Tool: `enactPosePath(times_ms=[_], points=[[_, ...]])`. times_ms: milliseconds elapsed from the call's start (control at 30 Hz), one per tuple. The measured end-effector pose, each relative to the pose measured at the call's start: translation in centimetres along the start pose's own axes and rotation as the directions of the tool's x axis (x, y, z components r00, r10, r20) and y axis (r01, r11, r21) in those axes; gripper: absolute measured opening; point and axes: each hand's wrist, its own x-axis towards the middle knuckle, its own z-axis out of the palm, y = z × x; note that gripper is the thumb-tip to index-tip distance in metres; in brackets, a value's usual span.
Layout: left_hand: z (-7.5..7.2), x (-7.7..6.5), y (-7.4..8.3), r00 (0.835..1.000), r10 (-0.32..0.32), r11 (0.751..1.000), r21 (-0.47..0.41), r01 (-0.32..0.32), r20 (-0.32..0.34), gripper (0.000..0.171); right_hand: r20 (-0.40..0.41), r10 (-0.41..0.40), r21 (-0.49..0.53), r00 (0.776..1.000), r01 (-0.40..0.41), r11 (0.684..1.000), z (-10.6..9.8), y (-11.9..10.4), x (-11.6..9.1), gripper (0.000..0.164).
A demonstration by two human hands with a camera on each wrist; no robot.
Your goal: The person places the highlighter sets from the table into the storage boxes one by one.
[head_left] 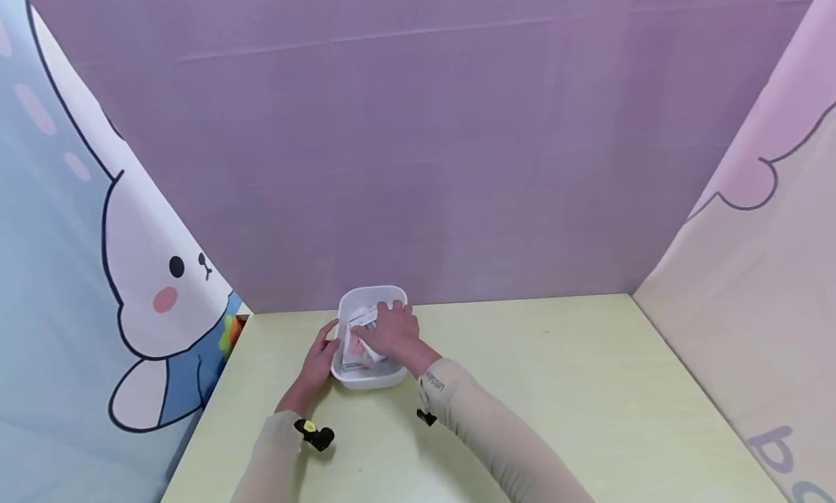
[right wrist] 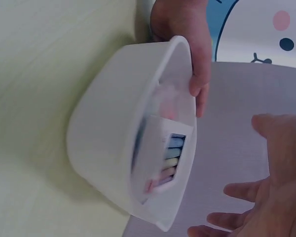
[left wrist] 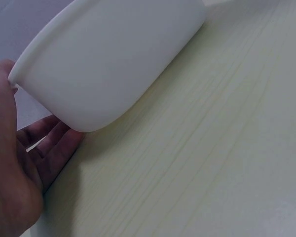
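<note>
A white plastic basin (head_left: 361, 300) stands on the table near its back edge. My left hand (head_left: 318, 361) holds it at its left side, thumb at the rim and fingers (left wrist: 56, 148) low against the outer wall. Inside the basin lies a white box (right wrist: 153, 148) whose window shows a row of blue, yellow and pink sticks like chalk. Something pale with pink on it, blurred, lies beside the box. My right hand (head_left: 395, 332) is over the basin's right part, its fingers (right wrist: 241, 191) spread and apart from the box, with nothing in its grasp.
The pale wood-grain table (head_left: 555, 387) extends to the right of the basin. A purple cloth wall (head_left: 457, 162) rises right behind it. Printed cloths stand at both sides, the left one with a rabbit (head_left: 163, 300). Black wrist mounts (head_left: 316, 435) sit under the sleeves.
</note>
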Motion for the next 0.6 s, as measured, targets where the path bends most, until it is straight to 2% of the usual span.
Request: enactPosePath(times_ms=[200,300,433,600], points=[[0.0,-0.3,-0.2,1.000,0.001,1.000,0.007,-0.001,-0.002,0.049,-0.003,-0.037,0.036,0.999,0.037,0.999,0.8,1.0,-0.7,0.055],[0.0,-0.4,-0.2,1.000,-0.012,1.000,0.026,0.012,-0.007,0.049,0.000,-0.048,0.062,0.999,0.048,0.997,0.8,1.4,-1.1,0.048],[-0.2,-0.1,-0.5,0.999,-0.041,0.999,0.029,0.042,-0.013,0.049,-0.004,-0.058,0.085,0.998,0.058,0.995,1.1,1.7,-1.6,0.048],[-0.1,1.1,-2.5,0.999,-0.034,0.998,0.047,0.035,-0.022,0.048,-0.042,-0.079,0.117,0.996,0.084,0.990,1.1,2.3,-2.2,0.059]])
